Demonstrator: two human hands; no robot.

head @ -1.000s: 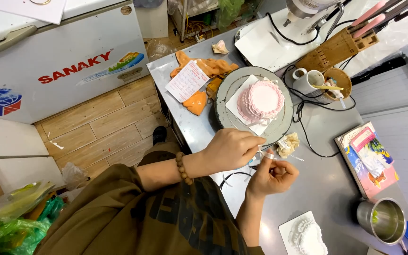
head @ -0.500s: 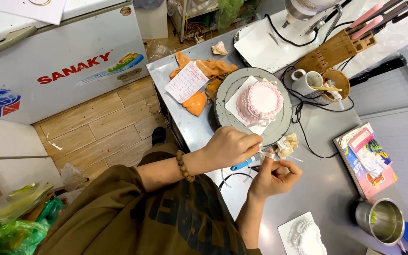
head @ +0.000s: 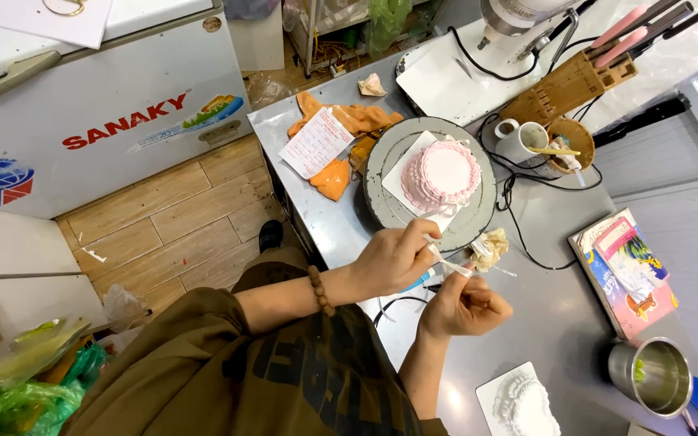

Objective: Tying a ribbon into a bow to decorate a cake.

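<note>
Both my hands pinch a thin white strip (head: 449, 263): left hand (head: 393, 260), right hand (head: 464, 307). It seems light, flimsy; best gripped at its ends.

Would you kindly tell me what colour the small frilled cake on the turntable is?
The cake is pale pink, with ruffled piping around its side; the head view shows it best.

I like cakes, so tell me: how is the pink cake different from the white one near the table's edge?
The pink cake is pink and sits on a grey turntable; the white cake is white and sits on a white board on the table. The pink cake lies beyond the hands; the white cake lies nearer the person. Both are round with frilly piped edges.
</note>
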